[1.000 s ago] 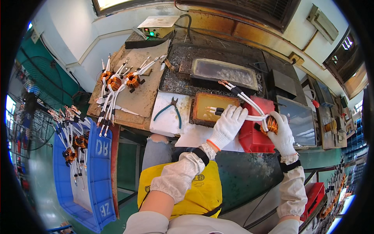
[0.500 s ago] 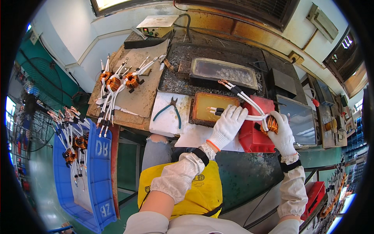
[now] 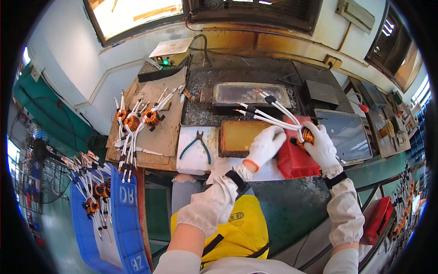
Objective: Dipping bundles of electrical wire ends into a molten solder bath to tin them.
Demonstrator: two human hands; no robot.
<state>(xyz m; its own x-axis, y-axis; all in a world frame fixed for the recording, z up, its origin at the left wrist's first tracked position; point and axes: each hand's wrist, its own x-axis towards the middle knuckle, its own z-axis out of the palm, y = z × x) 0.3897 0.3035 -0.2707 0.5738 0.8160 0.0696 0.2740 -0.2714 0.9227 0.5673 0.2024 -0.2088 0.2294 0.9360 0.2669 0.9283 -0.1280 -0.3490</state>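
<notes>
A toroidal coil (image 3: 307,136) wound with copper wire sits in my gloved right hand (image 3: 321,147), which is closed around it above the red bin. White leads (image 3: 273,119) with black sleeves and bare copper tips stretch from the coil up and to the left. My gloved left hand (image 3: 265,144) is just below these leads, between the yellowish block and the bin. Its fingers are curled closed; what they hold, if anything, is hidden. The red plastic bin (image 3: 292,160) stands under the coil. Blue-handled cutters (image 3: 196,147) lie on white paper left of my hands.
A tray of yellowish material (image 3: 237,138) and a rectangular solder pot (image 3: 251,94) are ahead. Several coils (image 3: 132,122) lie on cardboard at the left. More fill a blue crate (image 3: 130,219) beside the bench. A control box (image 3: 171,51) stands at the back left, a glassy panel (image 3: 344,134) at right.
My left hand has come away from the leads, its fingers now curled beneath them. The coil and my right hand have shifted slightly left. The view has tilted up a little.
</notes>
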